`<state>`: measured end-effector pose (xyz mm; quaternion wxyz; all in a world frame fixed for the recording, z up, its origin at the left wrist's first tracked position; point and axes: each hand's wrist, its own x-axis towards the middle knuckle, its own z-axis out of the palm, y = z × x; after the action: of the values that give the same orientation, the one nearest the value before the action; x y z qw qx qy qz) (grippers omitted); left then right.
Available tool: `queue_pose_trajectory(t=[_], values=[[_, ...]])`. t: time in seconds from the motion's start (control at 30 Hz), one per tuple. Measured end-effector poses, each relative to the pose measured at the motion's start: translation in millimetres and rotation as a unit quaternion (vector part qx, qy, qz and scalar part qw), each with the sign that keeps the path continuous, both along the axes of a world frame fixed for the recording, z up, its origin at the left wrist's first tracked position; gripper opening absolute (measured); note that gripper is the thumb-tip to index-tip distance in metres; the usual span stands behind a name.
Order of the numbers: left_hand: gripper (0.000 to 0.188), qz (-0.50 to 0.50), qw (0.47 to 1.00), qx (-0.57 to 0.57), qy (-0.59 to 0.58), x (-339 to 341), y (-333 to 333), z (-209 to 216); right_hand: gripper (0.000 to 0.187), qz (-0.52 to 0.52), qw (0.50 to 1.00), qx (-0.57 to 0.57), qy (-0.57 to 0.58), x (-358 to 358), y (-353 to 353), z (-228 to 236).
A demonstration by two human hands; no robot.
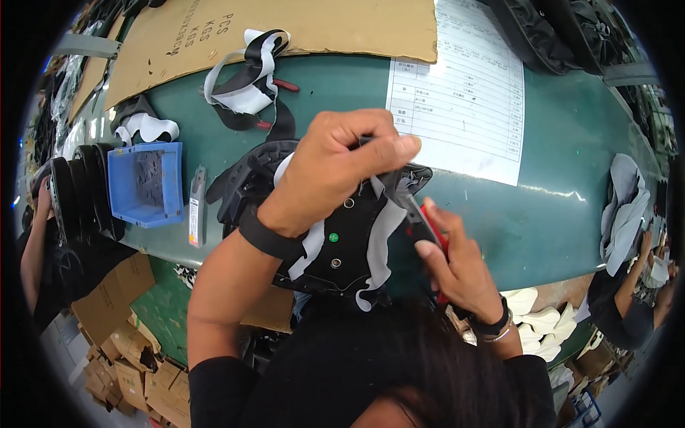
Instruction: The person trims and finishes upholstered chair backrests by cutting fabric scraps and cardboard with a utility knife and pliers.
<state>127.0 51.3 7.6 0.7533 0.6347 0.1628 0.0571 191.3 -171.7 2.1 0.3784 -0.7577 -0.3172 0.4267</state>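
Note:
In front of me on the green table lies a black piece (349, 246) with metal eyelets, a round green sticker and loose white fabric strips (383, 246) along its sides. Over its far right edge, my left hand (349, 153) is closed, thumb against fingers, pinching dark grey material (389, 182) that hangs below the thumb. My right hand (457, 257) grips a red and black hand tool (428, 222) that looks like pliers. Its grey metal end meets the material just below my left thumb; the exact contact is hard to make out.
A blue bin (146, 185) of small dark parts and a grey cutter (196, 207) lie left. Black-and-white strips (246, 82) cover something red-handled. Cardboard (285, 28) and a printed sheet (457, 107) lie behind; grey fabric (623, 214) is right. People work at both sides.

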Motion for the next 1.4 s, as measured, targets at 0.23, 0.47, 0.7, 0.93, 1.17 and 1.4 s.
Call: queue_pose_trajectory(t=[0.23,0.47,0.7,0.93,1.17,1.4], values=[[0.024,0.068,0.951,-0.253,-0.165,-5.6,14.0,-2.4,0.050,0.226,0.974,0.015,-0.025,1.0,-16.4,10.6],[0.031,-0.156,0.850,0.502,-0.034,-49.2,7.3,27.3,0.050,0.291,0.927,-0.042,-0.235,34.8,4.8,31.1],[0.031,-0.151,0.879,0.443,-0.091,-55.6,-11.9,-8.5,0.057,0.275,0.916,-0.053,-0.287,10.6,0.5,34.8],[0.024,-0.066,0.991,0.098,-0.064,-58.5,3.9,-7.7,0.062,0.163,0.937,-0.047,-0.306,-38.7,-43.6,30.1],[0.028,0.006,0.883,0.453,-0.127,-67.3,22.6,-0.1,0.058,0.152,0.906,-0.071,-0.388,-30.6,-35.4,36.3],[0.029,-0.272,0.802,0.516,0.129,-91.5,26.2,44.6,0.053,0.253,0.867,-0.130,-0.409,32.1,14.3,60.1]])
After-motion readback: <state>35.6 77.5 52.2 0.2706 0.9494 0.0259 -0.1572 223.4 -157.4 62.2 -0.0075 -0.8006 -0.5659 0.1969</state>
